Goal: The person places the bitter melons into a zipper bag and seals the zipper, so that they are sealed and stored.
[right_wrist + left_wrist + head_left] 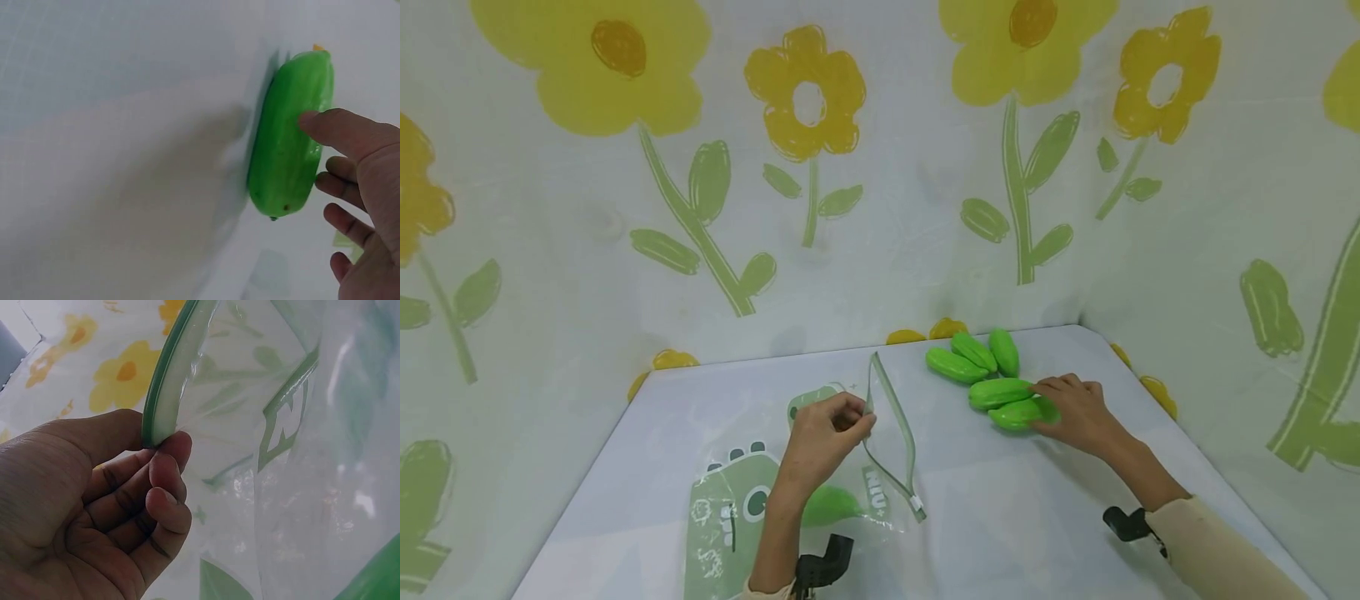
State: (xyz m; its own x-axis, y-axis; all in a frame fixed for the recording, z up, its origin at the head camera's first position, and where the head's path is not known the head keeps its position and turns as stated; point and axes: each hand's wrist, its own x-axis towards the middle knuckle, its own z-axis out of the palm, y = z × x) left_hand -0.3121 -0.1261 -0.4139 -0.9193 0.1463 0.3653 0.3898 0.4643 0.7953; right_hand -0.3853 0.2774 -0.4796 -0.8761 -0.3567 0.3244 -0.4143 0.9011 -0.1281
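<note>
A clear zip bag with a green cartoon print (722, 533) lies on the table, its green-edged mouth (904, 421) spread apart. My left hand (823, 437) pinches the edge of that mouth between thumb and fingers. Inside the bag is a bright green oblong vegetable (831, 506). At the right, my right hand (1078, 417) reaches over the near end of a pair of ridged green vegetables. Its thumb touches the front vegetable (287, 137), with the other fingers loosely bent beside it. The back one of the pair (1000, 392) lies against it.
Several more green vegetables (973, 354) lie bunched just behind the pair, near the table's back edge. A white zip slider (916, 502) sits near the front end of the bag's mouth. Flower-printed cloth walls (895, 208) surround the white table (992, 533).
</note>
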